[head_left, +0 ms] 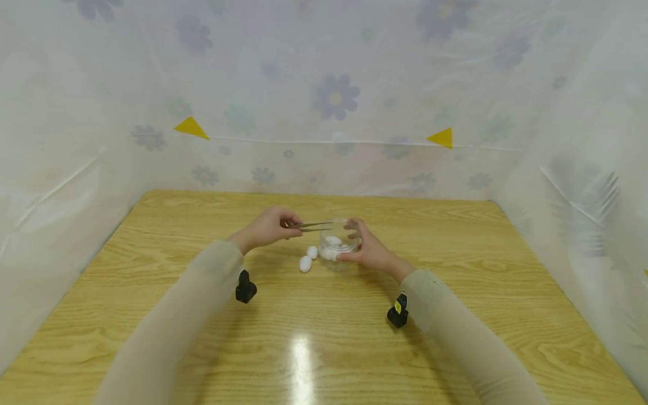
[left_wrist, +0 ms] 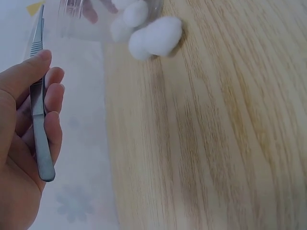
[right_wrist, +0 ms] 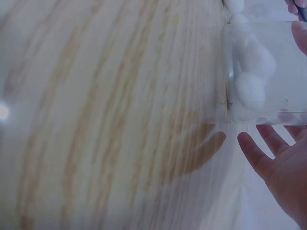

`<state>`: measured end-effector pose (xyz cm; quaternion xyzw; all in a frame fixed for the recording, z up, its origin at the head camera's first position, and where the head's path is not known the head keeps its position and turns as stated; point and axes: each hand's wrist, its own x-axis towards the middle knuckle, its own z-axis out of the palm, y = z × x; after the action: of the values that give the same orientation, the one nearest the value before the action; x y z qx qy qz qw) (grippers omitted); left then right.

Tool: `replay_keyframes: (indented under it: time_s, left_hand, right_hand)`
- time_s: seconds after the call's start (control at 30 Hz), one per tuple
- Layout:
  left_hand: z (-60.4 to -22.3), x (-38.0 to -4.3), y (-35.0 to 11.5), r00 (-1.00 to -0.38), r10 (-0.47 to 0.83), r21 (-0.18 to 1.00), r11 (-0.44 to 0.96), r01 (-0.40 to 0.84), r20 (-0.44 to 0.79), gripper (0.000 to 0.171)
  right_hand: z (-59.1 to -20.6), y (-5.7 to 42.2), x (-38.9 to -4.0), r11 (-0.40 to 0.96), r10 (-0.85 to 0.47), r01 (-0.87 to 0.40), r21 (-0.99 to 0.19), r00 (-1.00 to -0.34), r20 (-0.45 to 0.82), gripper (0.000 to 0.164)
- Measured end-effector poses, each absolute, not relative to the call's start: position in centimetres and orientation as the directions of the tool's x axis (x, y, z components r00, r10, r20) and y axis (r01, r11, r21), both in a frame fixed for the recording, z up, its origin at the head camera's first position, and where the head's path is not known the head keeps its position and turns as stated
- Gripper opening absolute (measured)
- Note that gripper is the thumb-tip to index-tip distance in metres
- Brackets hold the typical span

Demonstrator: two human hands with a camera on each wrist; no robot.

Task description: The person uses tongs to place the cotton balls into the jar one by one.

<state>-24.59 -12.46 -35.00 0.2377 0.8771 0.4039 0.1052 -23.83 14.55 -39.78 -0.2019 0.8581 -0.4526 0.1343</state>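
Left grip (head_left: 273, 226): your thumb and fingers are curled round the tweezers (left_wrist: 42, 143), pinching them near the ribbed section.
Tweezers: slim, grey metal, rounded at the rear and tapered to the front; the arms stand slightly apart. In the head view the tips overlap the jar's upper part; you cannot tell whether they are inside it.
Right grip (head_left: 373, 248): your thumb and fingers are spread wide and curved round the jar (right_wrist: 290, 60).
Jar: clear, smooth, round-walled; it stands upright on the counter (head_left: 506, 281).
Cotton balls (head_left: 305, 264): white, soft, rounded; two lie on the counter just left of the jar, others in its bottom.
Counter: yellowish, wavy wood grain with a glossy reflection.
Curtain (head_left: 283, 101): pale, thin sheeting, flower-printed.
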Motion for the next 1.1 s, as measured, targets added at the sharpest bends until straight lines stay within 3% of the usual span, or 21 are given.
replay_keyframes:
  time_s: [0.53, 0.93, 1.1]
  left_hand:
    - [-35.7, -23.8, -16.1, -0.869, 0.494, 0.757, 0.576, 0.308, -0.021, 0.021]
    - [-36.5, -23.4, -17.5, -0.852, 0.519, 0.742, 0.596, 0.307, -0.065, 0.016]
    - [-37.1, -23.3, -17.9, -0.85, 0.518, 0.733, 0.615, 0.291, -0.097, 0.016]
  right_hand:
    - [-39.6, 14.7, -23.6, 0.491, -0.504, -0.297, -0.819, -0.864, 0.012, 0.089]
    - [-39.7, 14.5, -23.8, 0.498, -0.48, -0.228, -0.837, -0.876, -0.048, 0.086]
    - [-37.8, 14.0, -22.6, 0.494, -0.485, -0.22, -0.841, -0.873, -0.057, 0.083]
